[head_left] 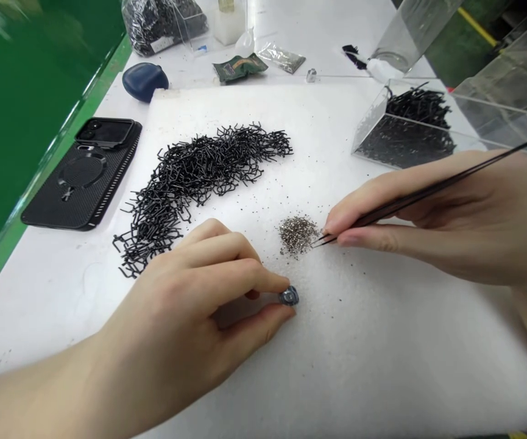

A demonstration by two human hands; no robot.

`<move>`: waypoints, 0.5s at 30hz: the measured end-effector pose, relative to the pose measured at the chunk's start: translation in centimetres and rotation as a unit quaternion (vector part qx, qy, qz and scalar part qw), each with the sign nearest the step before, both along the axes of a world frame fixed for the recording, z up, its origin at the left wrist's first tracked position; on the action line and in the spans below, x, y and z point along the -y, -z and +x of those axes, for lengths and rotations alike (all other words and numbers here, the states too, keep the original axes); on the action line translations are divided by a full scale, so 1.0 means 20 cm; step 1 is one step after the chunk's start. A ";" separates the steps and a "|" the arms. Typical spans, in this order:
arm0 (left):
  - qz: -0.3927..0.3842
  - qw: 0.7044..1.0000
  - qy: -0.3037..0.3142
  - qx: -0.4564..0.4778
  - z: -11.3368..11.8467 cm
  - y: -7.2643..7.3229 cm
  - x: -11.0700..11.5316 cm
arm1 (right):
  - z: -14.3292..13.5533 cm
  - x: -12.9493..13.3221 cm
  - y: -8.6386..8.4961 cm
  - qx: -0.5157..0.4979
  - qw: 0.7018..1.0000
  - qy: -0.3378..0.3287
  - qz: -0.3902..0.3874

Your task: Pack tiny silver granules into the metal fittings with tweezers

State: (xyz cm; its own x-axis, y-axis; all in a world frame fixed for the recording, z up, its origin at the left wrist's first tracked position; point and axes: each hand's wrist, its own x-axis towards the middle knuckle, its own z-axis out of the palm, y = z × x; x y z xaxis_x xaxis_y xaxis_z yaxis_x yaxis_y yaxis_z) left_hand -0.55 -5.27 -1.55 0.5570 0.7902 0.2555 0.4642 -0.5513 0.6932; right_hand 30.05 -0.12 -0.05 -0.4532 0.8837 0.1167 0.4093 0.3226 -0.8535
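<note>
There it was, pinched between the thumb and index finger of my left hand [190, 311]: a small, dark blue-grey, shiny rounded piece [289, 296], just above the white foam-like sheet [382, 360]. And over on the right, the fingers of my right hand [464, 213] were clamped on slim black metal tweezers [421, 194], their tips right at the edge of a little heap of tiny glinting brown-silver bits [297, 235]! Whether those tips had caught a bit, I couldn't tell. Beyond my left knuckles swept a curved band of bent black thin sticks [203, 164]; past my right hand stood a clear plastic box [367, 131] with more black sticks inside. Out left, a flat black ridged phone case [80, 177] lay on the white worktop [318, 36].
</note>
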 end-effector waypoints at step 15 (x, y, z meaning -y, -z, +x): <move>-0.003 1.000 0.002 0.002 0.00 -0.01 0.00 | 0.02 0.00 0.01 0.013 1.000 -0.010 0.015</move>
State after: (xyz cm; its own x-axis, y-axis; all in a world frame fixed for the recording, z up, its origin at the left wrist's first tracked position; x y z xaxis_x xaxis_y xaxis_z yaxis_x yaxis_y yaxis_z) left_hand -0.64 -5.22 -1.38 0.5598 0.7893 0.2522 0.4594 -0.5490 0.6983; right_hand 30.36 -0.09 -0.33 -0.4741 0.8707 0.1312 0.4242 0.3564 -0.8325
